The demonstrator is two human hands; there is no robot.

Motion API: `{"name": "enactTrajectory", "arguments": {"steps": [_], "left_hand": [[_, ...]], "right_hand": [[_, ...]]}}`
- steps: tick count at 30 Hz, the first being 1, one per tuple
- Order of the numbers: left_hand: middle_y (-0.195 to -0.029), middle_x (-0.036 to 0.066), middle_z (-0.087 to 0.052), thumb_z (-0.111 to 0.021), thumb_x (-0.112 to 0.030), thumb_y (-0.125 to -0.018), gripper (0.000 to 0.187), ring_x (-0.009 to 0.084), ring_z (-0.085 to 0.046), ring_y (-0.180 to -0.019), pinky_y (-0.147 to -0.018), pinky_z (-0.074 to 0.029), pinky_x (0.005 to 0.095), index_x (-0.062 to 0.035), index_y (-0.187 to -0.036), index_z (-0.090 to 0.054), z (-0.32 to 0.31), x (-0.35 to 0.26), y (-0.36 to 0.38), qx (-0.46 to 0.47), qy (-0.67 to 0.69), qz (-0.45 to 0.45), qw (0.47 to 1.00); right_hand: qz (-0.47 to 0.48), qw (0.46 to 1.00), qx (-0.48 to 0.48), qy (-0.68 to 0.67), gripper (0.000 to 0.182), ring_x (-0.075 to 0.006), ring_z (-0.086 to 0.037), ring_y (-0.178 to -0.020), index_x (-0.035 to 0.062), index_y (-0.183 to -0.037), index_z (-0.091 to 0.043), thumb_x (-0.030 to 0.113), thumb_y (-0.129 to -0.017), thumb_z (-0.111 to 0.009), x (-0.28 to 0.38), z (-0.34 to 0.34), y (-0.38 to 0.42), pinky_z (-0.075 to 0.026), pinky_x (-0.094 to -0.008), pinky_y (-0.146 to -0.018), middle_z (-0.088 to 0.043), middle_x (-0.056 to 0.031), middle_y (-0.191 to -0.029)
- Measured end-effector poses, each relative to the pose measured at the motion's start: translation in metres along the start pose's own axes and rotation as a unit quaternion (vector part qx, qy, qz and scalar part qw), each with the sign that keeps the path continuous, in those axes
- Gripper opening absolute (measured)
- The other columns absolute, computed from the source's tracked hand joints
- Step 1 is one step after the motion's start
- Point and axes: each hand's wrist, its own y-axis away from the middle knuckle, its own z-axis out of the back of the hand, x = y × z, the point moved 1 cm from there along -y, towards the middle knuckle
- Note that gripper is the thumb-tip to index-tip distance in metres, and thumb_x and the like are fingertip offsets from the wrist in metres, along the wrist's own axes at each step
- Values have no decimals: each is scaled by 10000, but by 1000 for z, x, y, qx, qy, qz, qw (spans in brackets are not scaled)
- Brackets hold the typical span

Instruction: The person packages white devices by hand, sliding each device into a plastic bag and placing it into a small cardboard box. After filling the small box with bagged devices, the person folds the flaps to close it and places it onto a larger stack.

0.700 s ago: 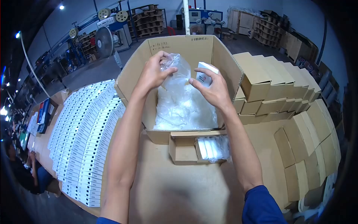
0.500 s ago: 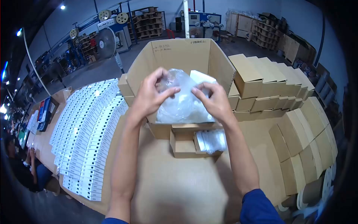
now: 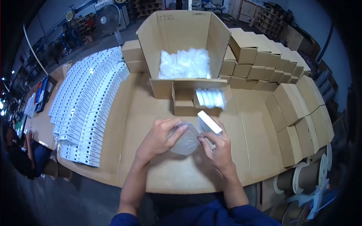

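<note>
Over the middle of the table, my left hand (image 3: 161,137) pinches a clear plastic bag (image 3: 185,144) between thumb and fingers. My right hand (image 3: 218,148) is closed on a small white box (image 3: 208,123), which stands tilted up above its thumb. The right thumb is right at the bag's edge. Beyond my hands sits an open cardboard tray (image 3: 184,110) with several plastic-wrapped packs (image 3: 211,98) in its right part. Behind it a large open carton (image 3: 183,32) holds a heap of clear plastic bags (image 3: 184,64).
Rows of white labelled boxes (image 3: 81,109) cover the table's left side. Brown cardboard boxes (image 3: 260,56) are stacked at the back right, with more boxes (image 3: 298,116) along the right. A person (image 3: 24,150) sits at far left. Spools (image 3: 301,177) stand below the right edge.
Both hands have come back from the large carton towards me, bringing the plastic bag and white box over the table. The view has tilted down.
</note>
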Motion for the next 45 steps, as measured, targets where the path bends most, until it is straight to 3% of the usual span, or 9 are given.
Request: {"name": "enactTrajectory", "arguments": {"steps": [10, 12, 22, 26, 27, 31, 40, 42, 45], "left_hand": [[-794, 207, -664, -715, -166, -940, 226, 319, -655, -722, -710, -516, 400, 19, -973, -590, -37, 10, 61, 35, 61, 97, 993], [-797, 258, -659, -689, -152, -950, 237, 406, -673, -740, -688, -503, 429, 19, -982, -529, -41, 14, 68, 54, 95, 130, 985], [-918, 116, -704, -654, -66, -963, 212, 191, -592, -693, -609, -452, 378, -13, -1052, -469, -50, 19, 62, -85, 284, 97, 950], [-1243, 114, -594, -774, -207, -931, 499, 186, -592, -1025, -897, -492, 351, -49, -1273, -447, -42, 42, 64, -270, 258, -35, 927], [-1392, 134, -488, -884, -319, -836, 799, 209, -548, -1135, -1011, -454, 373, -47, -1400, -388, -42, 53, 68, -295, 269, -28, 916], [-1383, 120, -494, -987, -254, -704, 1026, 230, -557, -1226, -1070, -464, 380, -26, -1478, -354, -77, 51, 93, -185, 394, 76, 897], [-972, 73, -756, -866, -31, -816, 324, 136, -719, -918, -851, -574, 292, 29, -1081, -688, -82, 30, 100, -42, 247, 181, 951], [-987, 80, -757, -864, -26, -816, 312, 135, -720, -922, -845, -575, 291, 26, -1068, -687, -78, 28, 101, -21, 232, 189, 954], [-979, 89, -760, -859, -27, -815, 304, 148, -729, -911, -835, -578, 295, 29, -1060, -688, -81, 27, 104, 4, 241, 189, 952]], "right_hand": [[-53, 998, 23, 35, 134, -367, -722, -1005, 11, -958, -753, 32, -831, -790, 17, -3, 61, -595, -416, -811, -552, -251, -1407], [-88, 996, 19, 2, 128, -422, -657, -1179, 10, -930, -755, 18, -808, -794, 20, -3, 66, -548, -447, -965, -580, -283, -1371], [-104, 992, 74, 15, 134, -445, -641, -1175, -21, -944, -735, 17, -828, -788, 3, 0, 73, -537, -461, -975, -579, -286, -1349], [-150, 988, 23, -4, 132, -415, -656, -1168, -17, -934, -748, 14, -818, -800, -1, -2, 79, -540, -435, -958, -611, -279, -1312], [-196, 980, 8, -25, 129, -385, -671, -1126, -15, -943, -756, 15, -827, -803, -3, -4, 81, -542, -412, -926, -624, -262, -1303], [-257, 963, -43, -71, 111, -326, -680, -1052, -27, -957, -745, 11, -861, -788, -7, -12, 88, -545, -379, -873, -619, -230, -1324], [-163, 977, -16, -136, 205, -282, -653, -1108, 6, -1081, -761, -4, -925, -628, -17, -3, 83, -497, -368, -970, -665, -186, -1250], [-229, 945, -69, -223, 316, -231, -615, -1129, -6, -1126, -752, 111, -1005, -484, -26, 15, 74, -460, -356, -1028, -700, -134, -1181], [-127, 943, -147, -271, 337, -223, -619, -1122, 4, -1297, -617, -8, -962, -578, -23, 33, 52, -477, -345, -1009, -646, -176, -1256]]}}
